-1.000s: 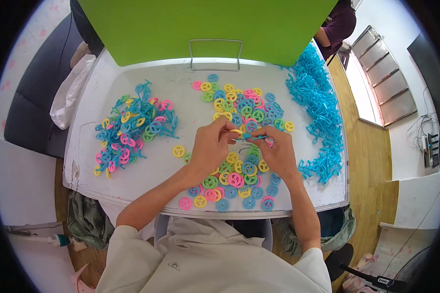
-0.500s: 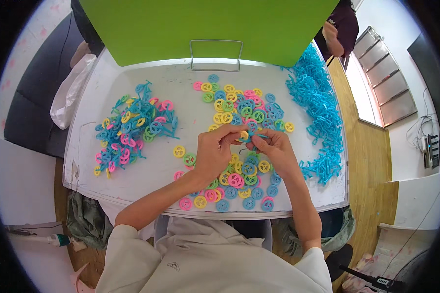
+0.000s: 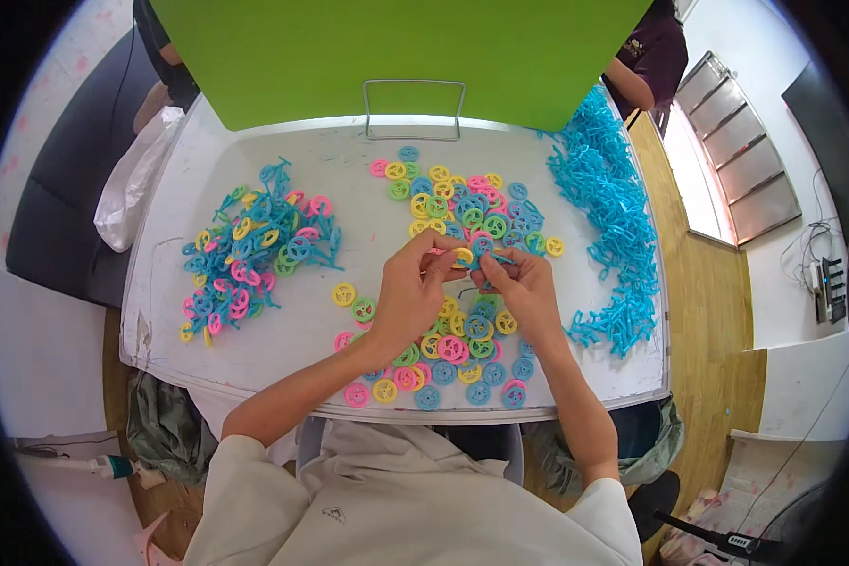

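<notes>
Change: vs 1 s ago, both hands have come up off the near wheel pile and sit closer together over the table centre; the piece between them is now raised, so the 2 parts look mid-joining.
L hand: fingers curled, thumb + forefinger pinched on a yellow wheel.
R hand: fingertips pinched on a blue part, touching the yellow wheel; can't tell its exact shape.
Vs 0.5 s ago: hands nearly same spot, grip a bit tighter; piles unmoved.
Near pile: loose wheels, pink/yellow/green/blue, just below hands.
Far pile: more wheels, beyond hands.
L heap: joined blue frames w/ wheels, well apart.
R heap: bare blue frames along table edge.
Table: white, green panel behind.
</notes>
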`<state>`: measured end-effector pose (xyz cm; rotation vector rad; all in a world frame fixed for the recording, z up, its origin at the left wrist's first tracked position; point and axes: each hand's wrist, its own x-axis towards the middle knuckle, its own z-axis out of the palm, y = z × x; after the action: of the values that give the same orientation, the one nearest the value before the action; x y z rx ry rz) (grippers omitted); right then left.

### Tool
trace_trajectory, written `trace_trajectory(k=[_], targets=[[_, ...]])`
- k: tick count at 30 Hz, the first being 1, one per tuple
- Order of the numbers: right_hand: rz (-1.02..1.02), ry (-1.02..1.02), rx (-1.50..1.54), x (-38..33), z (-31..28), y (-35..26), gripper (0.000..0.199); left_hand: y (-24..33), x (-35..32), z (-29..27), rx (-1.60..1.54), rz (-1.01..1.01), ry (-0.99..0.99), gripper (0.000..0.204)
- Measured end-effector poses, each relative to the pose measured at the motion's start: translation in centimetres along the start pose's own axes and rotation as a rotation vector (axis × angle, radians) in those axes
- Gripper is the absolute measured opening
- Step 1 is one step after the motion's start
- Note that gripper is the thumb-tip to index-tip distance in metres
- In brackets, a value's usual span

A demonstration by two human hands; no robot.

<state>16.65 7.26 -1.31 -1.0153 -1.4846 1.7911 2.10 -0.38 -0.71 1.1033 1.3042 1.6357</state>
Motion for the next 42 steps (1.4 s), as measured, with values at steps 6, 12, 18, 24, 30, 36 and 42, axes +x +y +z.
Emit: trace_trajectory(k=[6, 12, 18, 24, 30, 36, 42], targets=[[-0.364, 0.285, -0.424, -1.1, 2.0, -0.7, 0.01, 0.2, 0.3, -0.6, 0.014, -0.089, -0.009, 0.012], [-0.371, 0.229, -0.27, -0.5, 1.8, -0.1, 0.027, 0.6, 0.8, -1.7, 0.178, 0.208, 0.08, 0.015], [-0.249, 0.099, 0.309, 0.2, 1.0, -0.8, 0.03, 2.7, 1.8, -1.8, 0.308, 0.148, -0.188, 0.021], [-0.166, 0.089, 0.105, 0.1, -0.6, -1.0, 0.032, -1.4, 2.8, -6.5, 1.191, 0.267, -0.031, 0.023], [-0.199, 0.08, -0.167, -0.4, -0.1, -2.3, 0.021, 0.6, 2.8, -4.6, 0.856, -0.096, -0.134, 0.023], [-0.316, 0.063, -0.285, -0.1, 0.1, -1.3, 0.02, 1.3, 2.6, -3.2, 0.065, -0.177, -0.13, 0.014], [-0.316, -0.008, -0.248, 0.1, 0.1, -0.4, 0.026, 0.9, 1.9, -2.3, -0.044, -0.263, -0.186, 0.018]])
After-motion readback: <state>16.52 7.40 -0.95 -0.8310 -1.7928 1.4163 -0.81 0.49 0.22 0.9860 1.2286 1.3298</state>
